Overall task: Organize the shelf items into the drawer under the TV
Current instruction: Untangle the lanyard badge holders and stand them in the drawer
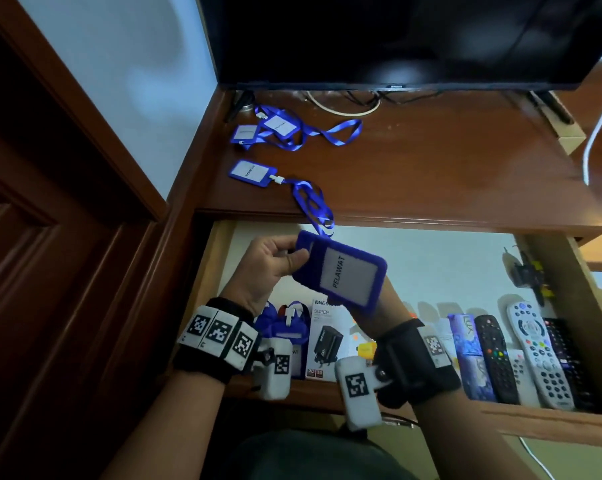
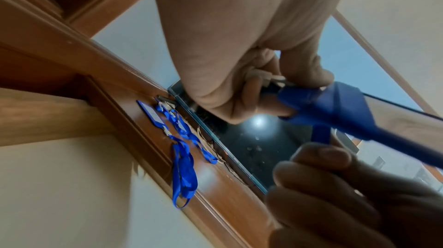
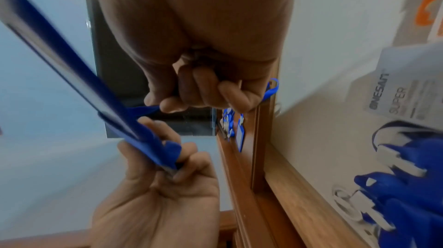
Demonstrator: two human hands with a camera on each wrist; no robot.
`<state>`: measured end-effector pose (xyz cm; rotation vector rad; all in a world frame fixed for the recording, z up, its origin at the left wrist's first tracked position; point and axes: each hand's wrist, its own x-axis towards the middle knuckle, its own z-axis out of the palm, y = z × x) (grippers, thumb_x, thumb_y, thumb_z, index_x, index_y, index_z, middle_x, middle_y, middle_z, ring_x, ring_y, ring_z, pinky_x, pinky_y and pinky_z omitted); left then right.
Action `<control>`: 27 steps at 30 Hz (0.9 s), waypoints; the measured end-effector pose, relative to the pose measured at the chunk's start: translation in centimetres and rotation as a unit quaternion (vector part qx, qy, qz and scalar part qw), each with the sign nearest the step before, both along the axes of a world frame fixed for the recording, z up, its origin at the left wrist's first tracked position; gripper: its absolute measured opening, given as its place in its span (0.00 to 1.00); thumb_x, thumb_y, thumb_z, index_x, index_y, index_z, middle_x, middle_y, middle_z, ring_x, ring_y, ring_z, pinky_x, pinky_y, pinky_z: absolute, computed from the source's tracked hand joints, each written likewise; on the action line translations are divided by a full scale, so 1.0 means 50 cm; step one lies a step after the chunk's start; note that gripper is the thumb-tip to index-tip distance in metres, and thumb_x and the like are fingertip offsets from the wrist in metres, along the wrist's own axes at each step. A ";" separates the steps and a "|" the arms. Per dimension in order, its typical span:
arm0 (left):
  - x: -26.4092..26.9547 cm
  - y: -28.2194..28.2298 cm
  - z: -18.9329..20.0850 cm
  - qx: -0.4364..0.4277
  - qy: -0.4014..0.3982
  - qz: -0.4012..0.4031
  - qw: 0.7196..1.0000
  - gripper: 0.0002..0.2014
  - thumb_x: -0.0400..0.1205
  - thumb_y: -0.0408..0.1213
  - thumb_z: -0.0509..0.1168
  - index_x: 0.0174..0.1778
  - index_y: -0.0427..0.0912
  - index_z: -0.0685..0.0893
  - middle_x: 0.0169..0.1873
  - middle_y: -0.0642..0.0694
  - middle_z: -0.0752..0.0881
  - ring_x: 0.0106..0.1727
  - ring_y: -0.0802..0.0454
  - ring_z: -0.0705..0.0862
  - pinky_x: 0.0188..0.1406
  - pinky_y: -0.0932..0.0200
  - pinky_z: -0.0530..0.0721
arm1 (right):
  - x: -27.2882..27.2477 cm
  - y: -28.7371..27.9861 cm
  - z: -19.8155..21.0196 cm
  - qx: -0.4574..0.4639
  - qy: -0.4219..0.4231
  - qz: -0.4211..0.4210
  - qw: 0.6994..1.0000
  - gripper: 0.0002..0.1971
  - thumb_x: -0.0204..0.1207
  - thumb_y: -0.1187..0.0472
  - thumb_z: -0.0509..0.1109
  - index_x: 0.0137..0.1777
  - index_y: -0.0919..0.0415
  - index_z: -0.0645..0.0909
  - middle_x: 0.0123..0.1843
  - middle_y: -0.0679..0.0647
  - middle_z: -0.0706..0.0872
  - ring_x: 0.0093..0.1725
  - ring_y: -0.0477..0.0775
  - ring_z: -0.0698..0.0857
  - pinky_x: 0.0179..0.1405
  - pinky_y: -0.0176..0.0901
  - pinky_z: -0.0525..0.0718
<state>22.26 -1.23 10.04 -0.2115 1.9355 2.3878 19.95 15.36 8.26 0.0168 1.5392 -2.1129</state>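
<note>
Two hands share one blue rectangular card holder with a white "PELAWAT" insert (image 1: 341, 270), held in the air above the open wooden drawer (image 1: 549, 419). The left hand (image 1: 270, 259) pinches its clip end between thumb and curled fingers; the right hand (image 3: 203, 81), mostly hidden behind the holder in the head view, curls round the blue ribbon lanyard (image 3: 143, 109), probably gathering the strap so it packs flat. Three more blue badge holders (image 1: 254, 173) lie waiting on the brown wooden shelf (image 1: 431, 174) under the black flat TV (image 1: 396, 39). In the drawer, a white charger box (image 1: 323, 339) and grey and black remotes (image 1: 535, 351) sit in a neat front row.
</note>
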 end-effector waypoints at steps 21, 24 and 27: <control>0.057 -0.039 -0.057 -0.134 -0.204 0.089 0.966 0.04 0.81 0.29 0.66 0.44 0.38 0.87 0.38 0.40 0.90 0.40 0.43 0.89 0.36 0.57 0.88 | -0.082 0.020 -0.119 0.140 -0.049 0.150 0.977 0.11 0.80 0.59 0.65 0.38 0.64 0.80 0.29 0.60 0.70 0.29 0.56 0.67 0.26 0.42 0.65; 0.042 -0.078 -0.110 -0.274 -0.241 -0.012 0.931 0.04 0.80 0.33 0.69 0.45 0.38 0.88 0.42 0.42 0.89 0.46 0.44 0.89 0.50 0.48 0.88 | -0.116 0.010 -0.115 0.179 -0.050 0.101 0.977 0.10 0.78 0.61 0.65 0.36 0.63 0.82 0.25 0.54 0.69 0.27 0.52 0.66 0.26 0.41 0.64; 0.023 -0.096 -0.162 -0.433 -0.254 -0.146 0.853 0.07 0.79 0.40 0.70 0.42 0.40 0.88 0.43 0.46 0.89 0.46 0.50 0.87 0.50 0.51 0.85 | -0.149 -0.018 -0.097 0.211 -0.026 0.089 0.973 0.10 0.77 0.64 0.65 0.35 0.64 0.81 0.24 0.53 0.70 0.24 0.51 0.66 0.26 0.40 0.64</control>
